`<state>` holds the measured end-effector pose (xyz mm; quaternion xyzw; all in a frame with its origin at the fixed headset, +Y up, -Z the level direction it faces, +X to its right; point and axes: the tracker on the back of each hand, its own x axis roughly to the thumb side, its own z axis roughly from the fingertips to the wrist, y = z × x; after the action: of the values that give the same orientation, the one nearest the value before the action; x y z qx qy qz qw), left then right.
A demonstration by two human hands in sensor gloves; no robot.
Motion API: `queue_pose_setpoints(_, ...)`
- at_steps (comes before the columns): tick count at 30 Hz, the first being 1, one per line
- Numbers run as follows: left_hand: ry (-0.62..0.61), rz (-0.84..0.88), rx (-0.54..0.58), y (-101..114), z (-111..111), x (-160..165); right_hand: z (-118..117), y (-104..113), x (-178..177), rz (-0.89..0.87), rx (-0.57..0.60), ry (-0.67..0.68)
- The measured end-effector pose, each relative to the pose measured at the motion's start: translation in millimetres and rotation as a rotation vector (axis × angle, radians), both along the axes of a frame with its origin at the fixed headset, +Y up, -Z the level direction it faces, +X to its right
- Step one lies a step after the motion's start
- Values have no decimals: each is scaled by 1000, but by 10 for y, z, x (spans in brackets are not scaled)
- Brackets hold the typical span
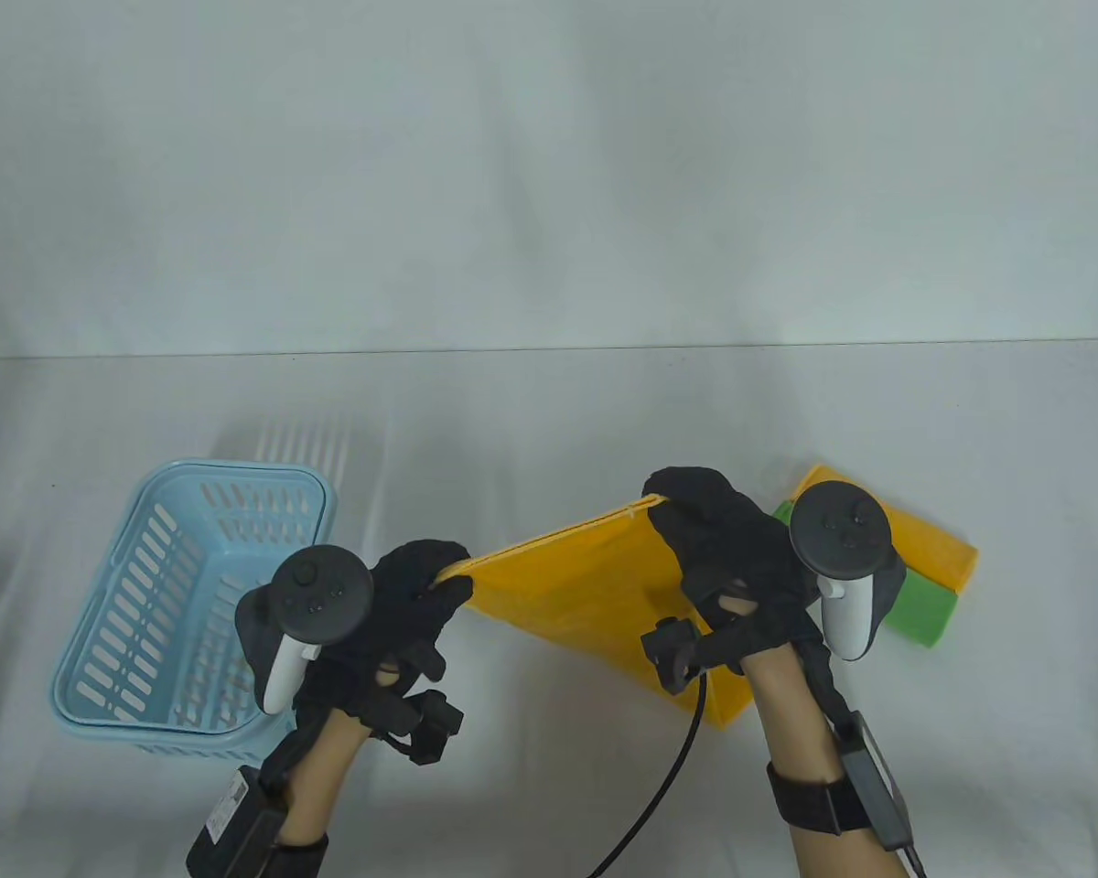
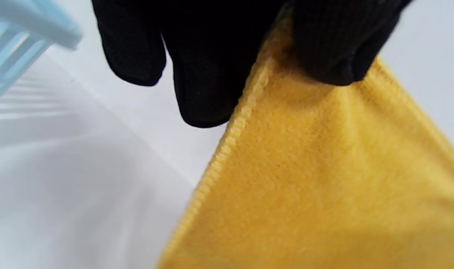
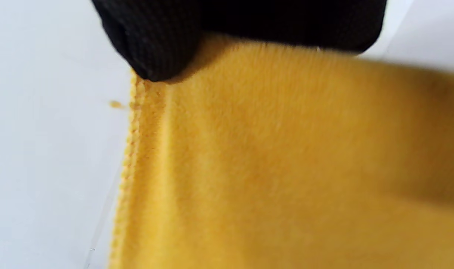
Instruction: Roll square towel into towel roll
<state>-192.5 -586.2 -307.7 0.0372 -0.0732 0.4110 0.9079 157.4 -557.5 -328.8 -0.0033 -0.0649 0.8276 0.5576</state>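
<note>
A yellow square towel (image 1: pixel 586 594) hangs stretched between my two hands above the white table, its lower part drooping toward the front. My left hand (image 1: pixel 421 585) pinches the towel's left corner; in the left wrist view the gloved fingers (image 2: pixel 324 48) clamp the stitched hem of the towel (image 2: pixel 324 179). My right hand (image 1: pixel 695 521) pinches the towel's right corner; in the right wrist view the gloved fingertips (image 3: pixel 156 48) grip the top edge of the towel (image 3: pixel 286 168).
A light blue plastic basket (image 1: pixel 128 658) stands on the table at the left, close to my left hand. A folded yellow towel (image 1: pixel 933 549) lies on a folded green towel (image 1: pixel 920 613) at the right, behind my right hand.
</note>
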Motion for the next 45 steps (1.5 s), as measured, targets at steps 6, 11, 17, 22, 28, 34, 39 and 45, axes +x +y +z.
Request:
queue_pose_setpoints(6, -16, -40, 43, 616, -101, 52, 72, 448, 95, 66, 38, 7)
queue_pose_setpoints(11, -33, -73, 67, 932, -91, 67, 183, 698, 131, 98, 56, 19)
queue_pose_setpoints(17, -64, -90, 124, 1167, 90, 84, 376, 889, 169, 104, 80, 36)
queue_pose_setpoints(22, -115, -94, 182, 1354, 230, 117, 486, 1056, 219, 117, 124, 32)
queue_pose_setpoints(28, -93, -112, 170, 1496, 42, 189, 292, 1192, 248, 144, 107, -8)
queue_pose_setpoints(34, 11, -190, -50, 1097, -698, 282, -388, 805, 185, 231, -56, -99)
queue_pose_setpoints(39, 73, -133, -33, 1167, -1003, 328, -694, 931, 206, 175, -8, -217)
queue_pose_setpoints(45, 88, -187, 55, 1444, -980, 396, -718, 1166, 212, 168, 71, -251)
